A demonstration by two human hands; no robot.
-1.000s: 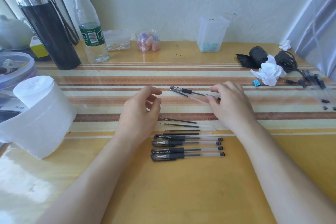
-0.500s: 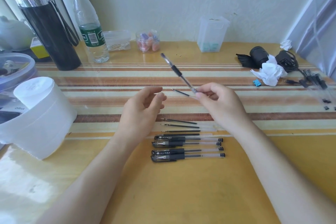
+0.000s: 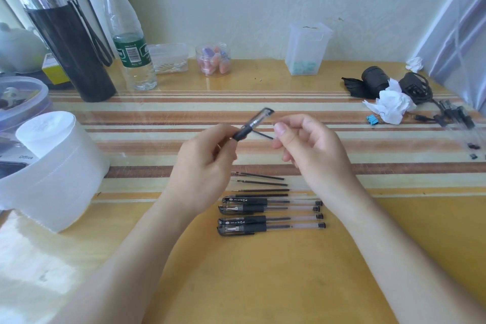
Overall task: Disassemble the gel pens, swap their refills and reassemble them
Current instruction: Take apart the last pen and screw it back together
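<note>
**Left hand holds one gel pen above the striped mat**

The person's left hand (image 3: 202, 163) pinches a gel pen (image 3: 253, 122) by its black grip, thumb and fingers curled round it. The clear barrel slants up and to the right, off the table (image 3: 263, 284).

The right hand (image 3: 310, 150) is just right of the pen, with its fingers curled and its thumb tip against the forefinger. A thin dark refill (image 3: 263, 135) ends at those fingertips, but blur hides whether they pinch it or it lies on the mat behind them.

Nearer the person, between the forearms, four loose refills (image 3: 260, 183) lie side by side. Just nearer still, four capped pens (image 3: 271, 218) lie in a row.

At the far left stand a black flask (image 3: 68, 42) and a water bottle (image 3: 128, 42).
</note>
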